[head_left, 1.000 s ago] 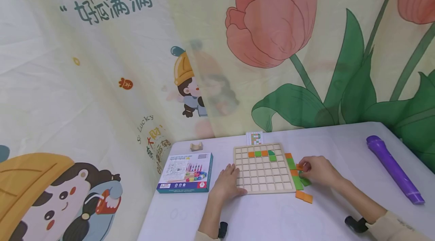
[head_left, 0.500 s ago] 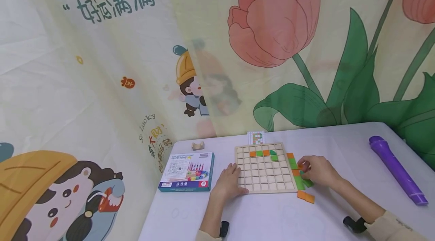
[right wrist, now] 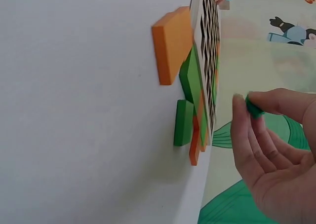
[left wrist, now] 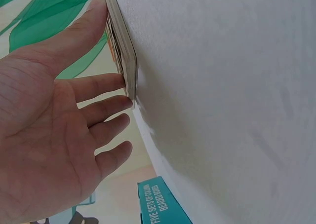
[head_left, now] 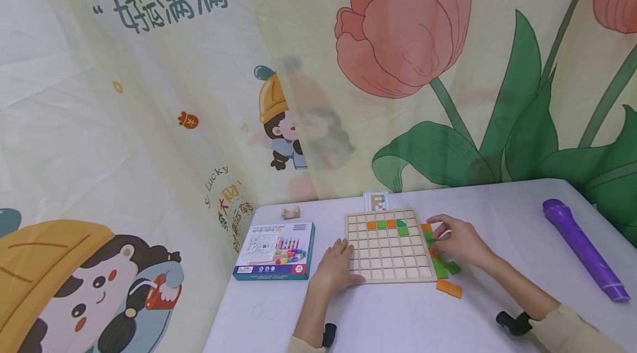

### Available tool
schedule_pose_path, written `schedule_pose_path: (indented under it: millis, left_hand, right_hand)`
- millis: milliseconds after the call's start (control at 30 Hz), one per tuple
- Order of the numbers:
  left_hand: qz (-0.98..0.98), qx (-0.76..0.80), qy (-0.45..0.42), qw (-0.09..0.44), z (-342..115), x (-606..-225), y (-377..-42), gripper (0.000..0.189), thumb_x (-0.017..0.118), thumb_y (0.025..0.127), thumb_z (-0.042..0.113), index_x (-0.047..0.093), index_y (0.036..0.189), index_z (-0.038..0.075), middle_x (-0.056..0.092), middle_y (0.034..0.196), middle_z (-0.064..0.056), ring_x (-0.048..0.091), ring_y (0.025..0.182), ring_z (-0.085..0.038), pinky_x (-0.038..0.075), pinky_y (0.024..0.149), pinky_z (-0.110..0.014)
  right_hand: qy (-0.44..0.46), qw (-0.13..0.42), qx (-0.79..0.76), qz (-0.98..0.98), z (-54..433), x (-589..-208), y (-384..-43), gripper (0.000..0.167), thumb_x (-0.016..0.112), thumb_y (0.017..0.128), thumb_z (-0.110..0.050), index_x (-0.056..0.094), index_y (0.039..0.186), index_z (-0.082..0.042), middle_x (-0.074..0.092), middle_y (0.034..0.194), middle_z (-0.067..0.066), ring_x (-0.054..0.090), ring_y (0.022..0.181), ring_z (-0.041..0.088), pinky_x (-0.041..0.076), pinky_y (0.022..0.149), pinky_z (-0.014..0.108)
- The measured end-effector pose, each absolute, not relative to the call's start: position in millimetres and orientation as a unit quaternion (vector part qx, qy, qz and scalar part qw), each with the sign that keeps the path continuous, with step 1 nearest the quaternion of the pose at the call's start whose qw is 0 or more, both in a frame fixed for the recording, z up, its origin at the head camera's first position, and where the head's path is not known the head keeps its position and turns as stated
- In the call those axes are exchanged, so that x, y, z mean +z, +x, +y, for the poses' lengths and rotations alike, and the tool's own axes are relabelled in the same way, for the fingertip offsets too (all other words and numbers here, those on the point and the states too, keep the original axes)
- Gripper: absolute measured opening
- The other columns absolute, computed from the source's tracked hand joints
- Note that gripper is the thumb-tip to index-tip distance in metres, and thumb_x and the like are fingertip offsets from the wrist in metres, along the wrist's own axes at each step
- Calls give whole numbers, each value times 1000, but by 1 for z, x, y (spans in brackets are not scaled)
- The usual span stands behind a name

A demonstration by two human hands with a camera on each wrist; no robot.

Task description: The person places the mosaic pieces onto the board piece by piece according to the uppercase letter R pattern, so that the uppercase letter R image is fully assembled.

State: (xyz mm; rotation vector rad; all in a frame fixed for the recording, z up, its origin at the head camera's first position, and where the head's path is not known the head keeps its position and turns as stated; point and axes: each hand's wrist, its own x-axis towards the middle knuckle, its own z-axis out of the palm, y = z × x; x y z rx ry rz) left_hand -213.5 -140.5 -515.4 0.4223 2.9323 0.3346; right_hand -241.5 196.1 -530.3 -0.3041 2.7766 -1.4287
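Observation:
My right hand is raised just right of the wooden grid board. Thumb and fingertips pinch a small dark green block, whose shape is mostly covered. Spread along the board's left edge, my left hand touches the frame with thumb and fingertips, the fingers fairly straight. Orange and green tiles form a short row near the board's far side, with a green tile below its right end. More loose blocks lie along the right edge, among them an orange pair and a green block.
A boxed toy set lies left of the board, with a small wooden piece behind it. A patterned card stands past the board's far edge. A purple cylinder lies at the right. Printed curtains hang behind the table.
My right hand has lifted from the loose blocks and moved slightly away from me, with a dark green block pinched. The left hand stays at the board.

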Motion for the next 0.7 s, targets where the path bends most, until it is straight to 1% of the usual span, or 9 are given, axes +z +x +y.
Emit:
schedule_pose_path:
  millis: [167, 267, 433, 533, 700]
  left_hand:
    - [980, 116, 141, 84, -141, -518, -214, 88, 88, 82, 42, 51, 152, 4, 41, 164, -14, 29, 156, -31, 28, 126, -49]
    - [980, 112, 140, 86, -141, -519, -215, 89, 88, 83, 43, 51, 153, 4, 41, 165, -14, 28, 157, -30, 28, 127, -48]
    - [981, 111, 139, 80, -141, -519, -216, 88, 89, 82, 43, 52, 152, 4, 42, 164, -15, 30, 156, -31, 29, 126, -49]
    - [981, 110, 139, 80, -141, -518, -215, 88, 89, 82, 42, 52, 152, 3, 42, 163, -15, 30, 156, -32, 29, 126, -49]
    - [981, 111, 139, 81, -141, -519, -216, 88, 88, 82, 43, 52, 152, 4, 41, 164, -14, 30, 156, -31, 28, 126, -48]
  right_hand:
    - [-112, -16, -452, 885, 189, -528, -247, 48, 86, 83, -8, 68, 126, 0, 71, 88, 0, 66, 78, 17, 58, 64, 25]
    - [-110, -16, -454, 884, 185, -529, -251, 46, 87, 82, -8, 70, 124, 0, 71, 86, -1, 66, 77, 16, 57, 64, 24]
    - [-99, 1, -470, 877, 176, -530, -259, 49, 88, 82, -8, 69, 126, 0, 74, 88, -1, 69, 80, 17, 58, 67, 27]
    - [-97, 18, -486, 869, 169, -531, -264, 48, 88, 82, -8, 70, 126, -1, 77, 91, 1, 72, 85, 19, 59, 70, 30]
    - [-97, 40, -506, 856, 160, -534, -270, 41, 82, 89, -8, 69, 127, 1, 79, 95, 6, 77, 88, 21, 63, 74, 31]
